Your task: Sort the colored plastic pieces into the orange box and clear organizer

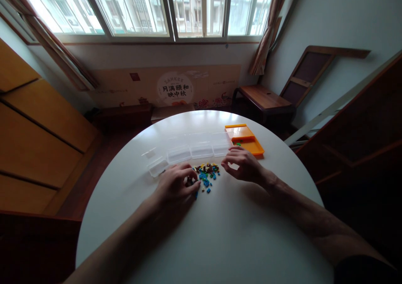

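Observation:
A small pile of toy building bricks in blue, brown, yellow and green lies loose on the white round table. At the pile's left edge is my left hand, its fingers curved and the thumb tip a little apart from the index fingertip; dark bricks show beside them. My right hand hovers right of the pile, thumb and index tips brought together in a pinch. Whatever it may hold is too small to make out. Just beyond that hand stands an orange box with a few green bricks inside.
A row of clear plastic compartments stands behind the pile, with a separate small clear box at its left end. Past the table are a wooden chair, a window and a printed cardboard panel. An orange-brown cabinet is at left.

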`<action>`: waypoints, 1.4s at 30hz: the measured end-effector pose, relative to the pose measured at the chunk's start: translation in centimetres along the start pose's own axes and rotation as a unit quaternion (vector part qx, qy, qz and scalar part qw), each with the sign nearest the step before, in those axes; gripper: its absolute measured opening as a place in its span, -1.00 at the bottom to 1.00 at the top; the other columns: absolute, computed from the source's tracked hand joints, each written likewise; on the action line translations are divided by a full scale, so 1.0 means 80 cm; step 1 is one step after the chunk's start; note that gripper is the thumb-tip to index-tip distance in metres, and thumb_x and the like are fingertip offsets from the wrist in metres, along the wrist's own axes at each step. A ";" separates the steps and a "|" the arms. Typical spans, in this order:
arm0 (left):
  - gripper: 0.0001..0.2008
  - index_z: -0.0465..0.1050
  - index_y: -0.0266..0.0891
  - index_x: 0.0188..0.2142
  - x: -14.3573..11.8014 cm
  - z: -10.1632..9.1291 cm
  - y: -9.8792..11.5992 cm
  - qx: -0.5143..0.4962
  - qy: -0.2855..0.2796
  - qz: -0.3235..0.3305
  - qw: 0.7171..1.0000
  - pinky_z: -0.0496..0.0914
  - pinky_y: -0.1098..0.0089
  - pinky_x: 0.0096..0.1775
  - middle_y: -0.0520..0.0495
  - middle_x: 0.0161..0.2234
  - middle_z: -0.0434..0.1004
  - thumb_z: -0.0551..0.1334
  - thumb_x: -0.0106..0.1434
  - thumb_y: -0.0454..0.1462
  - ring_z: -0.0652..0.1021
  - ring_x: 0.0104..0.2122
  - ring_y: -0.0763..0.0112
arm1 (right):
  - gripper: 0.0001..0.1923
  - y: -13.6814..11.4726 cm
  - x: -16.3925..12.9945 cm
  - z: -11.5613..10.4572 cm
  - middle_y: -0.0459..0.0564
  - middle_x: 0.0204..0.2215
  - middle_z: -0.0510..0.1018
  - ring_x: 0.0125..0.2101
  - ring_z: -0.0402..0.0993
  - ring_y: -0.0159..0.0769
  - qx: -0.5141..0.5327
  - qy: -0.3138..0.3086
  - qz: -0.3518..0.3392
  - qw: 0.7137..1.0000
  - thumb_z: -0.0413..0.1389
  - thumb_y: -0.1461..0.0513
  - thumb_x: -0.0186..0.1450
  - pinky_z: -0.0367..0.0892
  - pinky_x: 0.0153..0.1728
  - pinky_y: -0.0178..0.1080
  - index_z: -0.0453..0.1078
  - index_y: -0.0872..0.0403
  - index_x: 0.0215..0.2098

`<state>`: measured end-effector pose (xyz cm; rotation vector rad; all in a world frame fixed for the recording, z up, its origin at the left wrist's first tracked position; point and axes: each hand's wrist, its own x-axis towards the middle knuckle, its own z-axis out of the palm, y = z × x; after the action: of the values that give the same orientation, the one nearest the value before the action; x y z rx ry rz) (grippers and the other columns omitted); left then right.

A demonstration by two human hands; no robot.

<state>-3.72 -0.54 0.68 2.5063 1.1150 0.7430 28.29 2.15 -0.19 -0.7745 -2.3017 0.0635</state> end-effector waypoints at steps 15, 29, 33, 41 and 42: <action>-0.86 0.58 -0.17 -0.15 0.005 0.019 0.004 0.037 0.055 0.101 0.993 0.43 0.32 -0.12 -0.06 -0.19 0.69 0.28 0.58 -0.22 0.64 -0.25 0.33 | -0.95 -0.026 0.006 0.014 -0.10 -0.31 0.70 -0.31 0.64 -0.28 0.059 -0.029 -0.060 0.996 0.25 0.18 0.51 0.50 0.12 -0.10 0.53 -0.04 -0.14; -0.90 0.60 -0.17 -0.17 0.016 0.031 0.030 -0.034 0.076 0.120 0.989 0.44 0.38 -0.22 -0.02 -0.28 0.66 0.38 0.52 -0.22 0.56 -0.37 0.43 | -0.92 -0.026 0.001 0.024 -0.10 -0.21 0.78 -0.25 0.70 -0.29 0.076 0.002 -0.098 0.992 0.28 0.14 0.54 0.52 0.13 -0.12 0.55 -0.04 -0.09; -0.94 0.64 -0.16 -0.14 0.014 0.032 0.029 -0.049 0.087 0.129 0.987 0.48 0.36 -0.18 -0.05 -0.24 0.70 0.37 0.52 -0.25 0.62 -0.32 0.40 | -0.94 -0.033 0.003 0.019 -0.07 -0.20 0.78 -0.23 0.70 -0.27 0.091 -0.012 -0.091 0.992 0.22 0.19 0.56 0.53 0.11 -0.12 0.55 -0.04 -0.08; -0.91 0.66 -0.14 -0.15 0.010 0.023 0.018 -0.023 0.110 0.089 0.990 0.50 0.32 -0.17 -0.06 -0.21 0.70 0.34 0.52 -0.25 0.62 -0.31 0.38 | -0.90 -0.012 0.005 -0.021 -0.07 -0.36 0.66 -0.33 0.56 -0.24 0.028 0.008 0.002 1.000 0.20 0.25 0.49 0.45 -0.04 -0.14 0.49 -0.01 -0.24; -0.91 0.65 -0.14 -0.15 0.009 0.020 0.016 -0.019 0.104 0.083 0.991 0.50 0.32 -0.16 -0.06 -0.21 0.69 0.34 0.52 -0.25 0.63 -0.30 0.37 | -0.89 -0.003 0.003 -0.029 -0.07 -0.39 0.63 -0.36 0.53 -0.24 0.007 0.022 0.032 0.999 0.21 0.25 0.46 0.43 -0.08 -0.14 0.47 -0.01 -0.27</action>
<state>-1.63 -0.95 0.24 2.5581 0.9519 1.0833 29.51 1.73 1.79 -0.8347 -2.2325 0.0899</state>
